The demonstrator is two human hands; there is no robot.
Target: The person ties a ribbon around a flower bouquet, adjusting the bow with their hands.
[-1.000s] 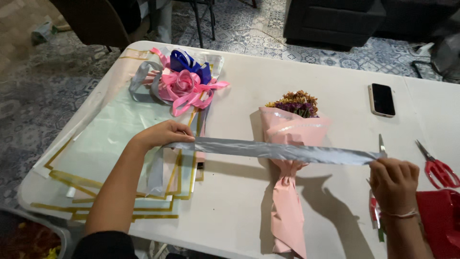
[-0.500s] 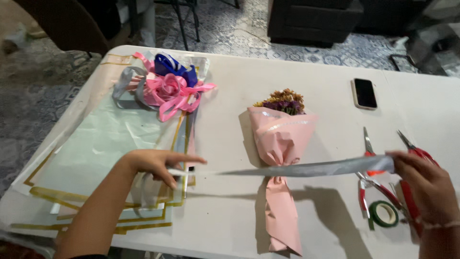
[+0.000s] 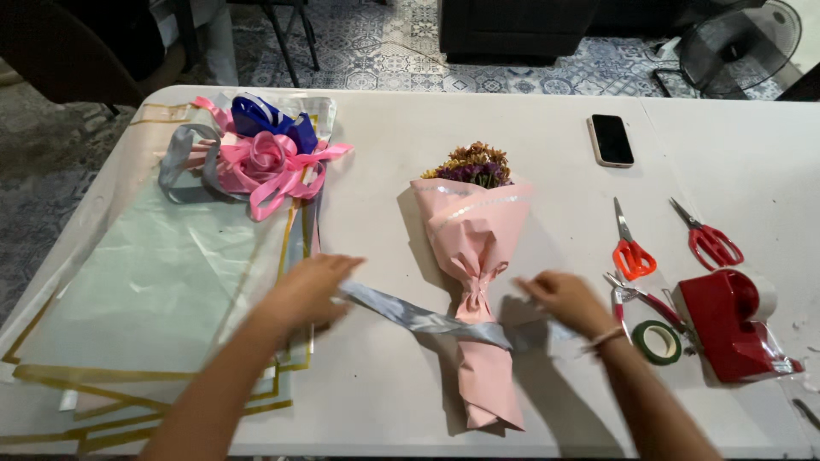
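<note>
Left hand (image 3: 312, 288) and right hand (image 3: 564, 300) each pinch one end of a satin grey ribbon (image 3: 418, 318), laid across the cinched neck of the pink paper-cone bouquet (image 3: 474, 256), centre frame, on the white tabletop (image 3: 384, 154)

Setting: a home room used as a floral-wrapping station. White folding tabletop (image 3: 512, 119) on a patterned tile floor (image 3: 393, 43), with a dark sofa (image 3: 512, 26), chair legs (image 3: 290, 34) and a standing fan (image 3: 739, 43) behind. Craft stock on show: wrapping sheets (image 3: 145, 290), ribbon bundle (image 3: 256, 158), scissors (image 3: 630, 248), tape dispenser (image 3: 730, 324).
</note>
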